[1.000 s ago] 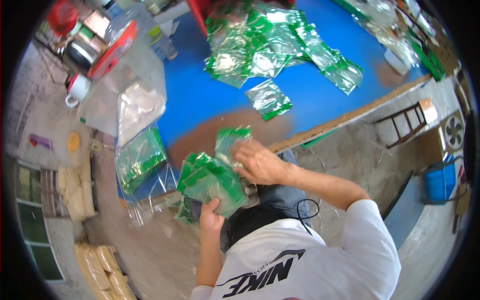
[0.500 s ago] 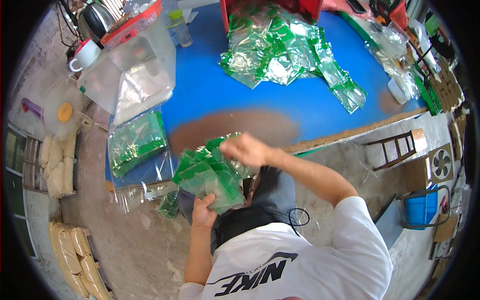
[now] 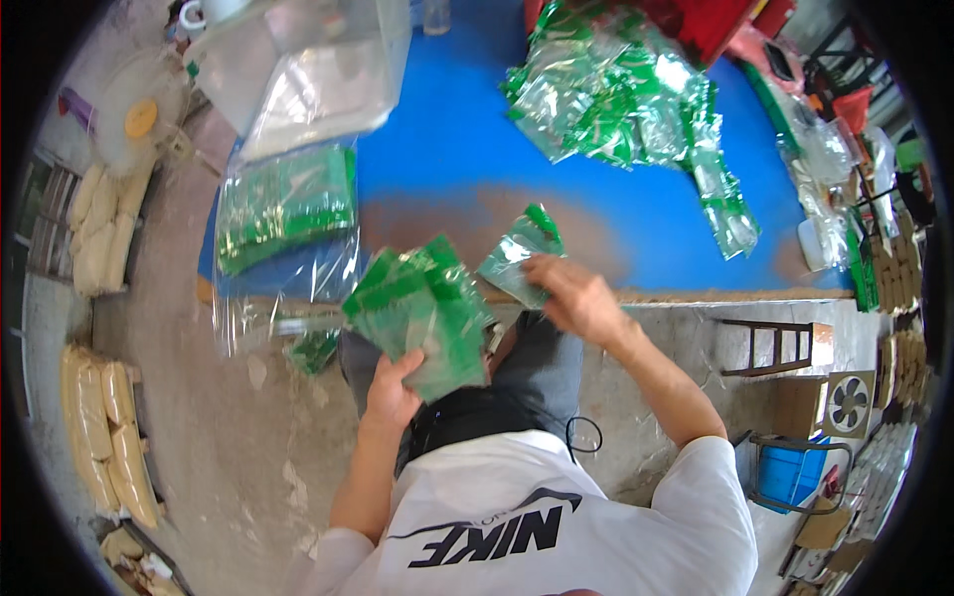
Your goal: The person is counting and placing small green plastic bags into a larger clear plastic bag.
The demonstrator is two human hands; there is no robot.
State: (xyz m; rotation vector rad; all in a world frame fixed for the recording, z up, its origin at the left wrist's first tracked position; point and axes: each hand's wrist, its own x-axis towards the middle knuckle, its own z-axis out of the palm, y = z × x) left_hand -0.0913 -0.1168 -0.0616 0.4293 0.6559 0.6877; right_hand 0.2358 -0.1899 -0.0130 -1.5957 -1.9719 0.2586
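My left hand is closed on the lower end of a fanned stack of green and clear plastic packets, held over my lap. To the right, my right hand pinches a single green and clear packet near the table's front edge, apart from the stack. Left of my hands, a clear plastic bag with a neat pile of the same green packets inside overhangs the table edge. At the back, a loose heap of green packets spills from a red bin.
The blue table has worn brown patches along its front. A translucent plastic box stands at the back left, and plastic wrap and other clutter lie along the right. On the floor are a blue crate and stacked tan sacks.
My right hand has moved right, away from the stack, and now holds one packet apart from it. The view has shifted, so the table's far side sits higher.
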